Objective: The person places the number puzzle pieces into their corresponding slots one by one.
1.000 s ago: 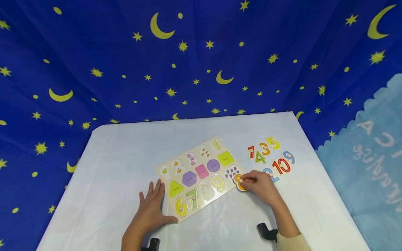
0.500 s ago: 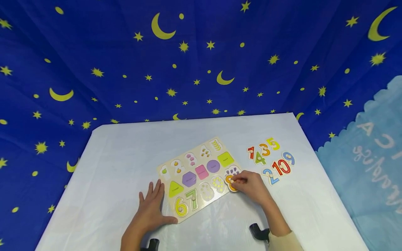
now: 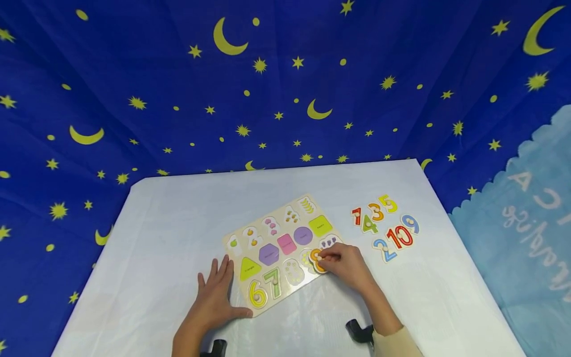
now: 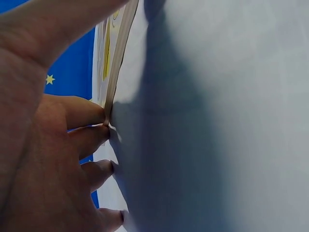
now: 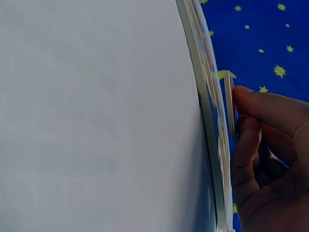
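A wooden peg puzzle board (image 3: 285,293) lies tilted on the white table. In its lower left slots sit a yellow number 6 (image 3: 257,294) and a green number 7 (image 3: 272,283). My right hand (image 3: 347,265) pinches the orange number 8 piece (image 3: 317,261) above the lower right part of the board, partly covering a slot with yellow dots. The right wrist view shows that piece (image 5: 230,104) held apart from the board's surface. With fingers spread, my left hand (image 3: 213,297) rests against the board's left edge, the thumb at its lower corner.
Right of the board lie loose number pieces: a red 1 (image 3: 356,216), green 4 (image 3: 369,224), orange 3 (image 3: 375,212), yellow 5 (image 3: 387,204), blue 9 (image 3: 410,224), red 10 (image 3: 399,237) and blue 2 (image 3: 384,251). A starry blue cloth (image 3: 276,74) hangs behind the table.
My right hand has carried the orange number 8 leftward, from the board's right edge to over the lower slots. The blue 2 is now uncovered. My left hand stays put.
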A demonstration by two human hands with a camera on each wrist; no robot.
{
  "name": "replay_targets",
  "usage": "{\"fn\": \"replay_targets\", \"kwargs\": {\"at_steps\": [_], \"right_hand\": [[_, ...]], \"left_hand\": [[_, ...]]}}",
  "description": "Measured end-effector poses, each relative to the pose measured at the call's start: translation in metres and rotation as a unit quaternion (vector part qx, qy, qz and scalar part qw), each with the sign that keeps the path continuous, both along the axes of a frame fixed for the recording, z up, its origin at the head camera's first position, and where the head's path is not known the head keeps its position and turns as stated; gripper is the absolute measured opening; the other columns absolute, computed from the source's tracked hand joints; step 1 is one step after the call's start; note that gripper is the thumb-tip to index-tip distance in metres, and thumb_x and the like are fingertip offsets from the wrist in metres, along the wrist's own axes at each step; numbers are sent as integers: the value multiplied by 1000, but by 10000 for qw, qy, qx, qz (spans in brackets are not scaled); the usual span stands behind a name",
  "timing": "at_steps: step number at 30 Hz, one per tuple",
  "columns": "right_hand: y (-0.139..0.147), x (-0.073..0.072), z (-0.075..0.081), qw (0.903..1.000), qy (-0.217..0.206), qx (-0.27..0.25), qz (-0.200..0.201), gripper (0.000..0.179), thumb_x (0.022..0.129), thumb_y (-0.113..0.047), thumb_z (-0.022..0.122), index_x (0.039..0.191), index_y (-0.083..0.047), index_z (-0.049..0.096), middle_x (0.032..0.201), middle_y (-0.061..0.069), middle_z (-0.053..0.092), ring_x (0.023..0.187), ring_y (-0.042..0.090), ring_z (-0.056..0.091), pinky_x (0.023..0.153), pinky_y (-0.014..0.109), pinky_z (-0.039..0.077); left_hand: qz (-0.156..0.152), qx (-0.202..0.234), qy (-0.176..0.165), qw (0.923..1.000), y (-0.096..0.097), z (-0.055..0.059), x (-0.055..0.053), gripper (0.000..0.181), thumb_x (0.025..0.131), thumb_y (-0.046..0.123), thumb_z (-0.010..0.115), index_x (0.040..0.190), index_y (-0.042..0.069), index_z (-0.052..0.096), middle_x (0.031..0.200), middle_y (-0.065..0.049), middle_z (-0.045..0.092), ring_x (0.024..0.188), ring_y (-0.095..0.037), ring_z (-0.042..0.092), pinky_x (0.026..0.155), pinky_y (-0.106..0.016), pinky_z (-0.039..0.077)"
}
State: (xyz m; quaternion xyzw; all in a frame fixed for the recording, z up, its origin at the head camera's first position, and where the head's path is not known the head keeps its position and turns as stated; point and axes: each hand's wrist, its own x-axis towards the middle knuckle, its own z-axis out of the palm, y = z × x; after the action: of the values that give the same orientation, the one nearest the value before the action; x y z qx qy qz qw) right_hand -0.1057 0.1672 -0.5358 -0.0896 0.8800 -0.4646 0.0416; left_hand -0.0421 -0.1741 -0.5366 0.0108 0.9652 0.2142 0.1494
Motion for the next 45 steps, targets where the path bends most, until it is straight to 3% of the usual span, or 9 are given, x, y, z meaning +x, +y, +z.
{"fn": "replay_targets", "kwargs": {"at_steps": [15,28,45], "right_hand": [[-22,1,6,9997,127,99,156,13,74,-13,83,82,-20,75,68,-12,58,62,7,55,55,24,48],[-51,5,2,9958,495,189,740,9,75,-10,79,78,-16,73,66,-13,55,61,3,51,56,22,45],[-64,7,3,9927,346,659,945,8,77,-15,80,83,-14,74,69,-11,53,63,5,50,58,23,43]], "left_hand": [[-29,65,68,10000,2,3,-6,143,42,75,80,153,7,20,160,-10,10,144,-36,-3,107,-65,-8],[-98,76,160,9998,-3,0,-1,144,42,76,78,152,5,19,159,-13,11,144,-38,-2,105,-68,-5],[12,88,79,9999,-2,1,1,146,40,76,79,153,6,18,159,-14,12,144,-38,-3,105,-67,-8]]}}
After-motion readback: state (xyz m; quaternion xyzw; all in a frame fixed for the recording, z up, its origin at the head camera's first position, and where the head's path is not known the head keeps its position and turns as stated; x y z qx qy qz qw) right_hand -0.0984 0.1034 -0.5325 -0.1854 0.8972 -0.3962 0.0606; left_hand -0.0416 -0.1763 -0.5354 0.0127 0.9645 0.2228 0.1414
